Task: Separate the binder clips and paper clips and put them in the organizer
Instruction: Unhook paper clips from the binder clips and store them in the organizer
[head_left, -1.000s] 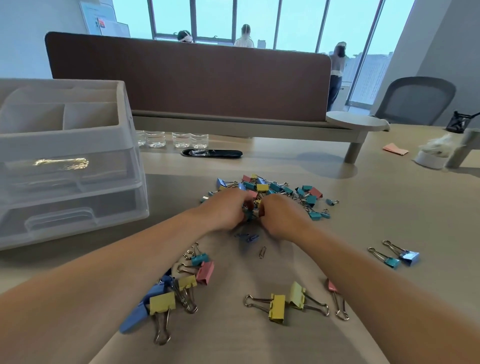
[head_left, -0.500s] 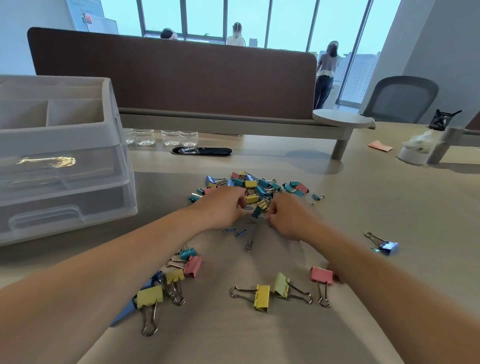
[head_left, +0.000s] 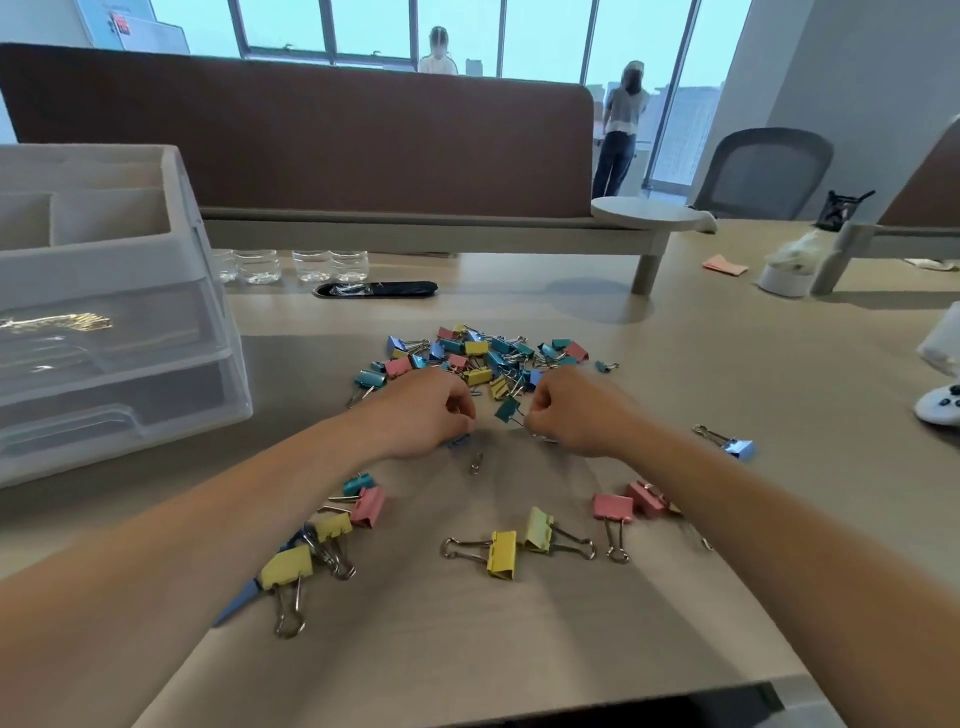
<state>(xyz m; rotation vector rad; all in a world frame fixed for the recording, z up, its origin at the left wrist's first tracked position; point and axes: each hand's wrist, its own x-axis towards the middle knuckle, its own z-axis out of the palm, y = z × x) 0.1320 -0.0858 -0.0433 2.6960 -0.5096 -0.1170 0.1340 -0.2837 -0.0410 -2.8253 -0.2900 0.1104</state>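
Drawn back from the pile (head_left: 483, 356), right hand (head_left: 571, 415) pinches one teal clip (head_left: 507, 409), now separated; left hand (head_left: 426, 415) curled, contents unclear.

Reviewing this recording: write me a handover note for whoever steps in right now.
Right hand: grip pinches the wire handle of a small teal metal binder clip.
Left hand: fingers curled at the pile's edge; hold unclear.
Mixed pile of coloured binder clips mid-table; larger yellow and pink binder clips nearer; silver wire paper clip between the wrists.
Translucent plastic drawer organizer left, drawers shut.
Done: some large clips set apart. Left: sorting the pile, filling the organizer.
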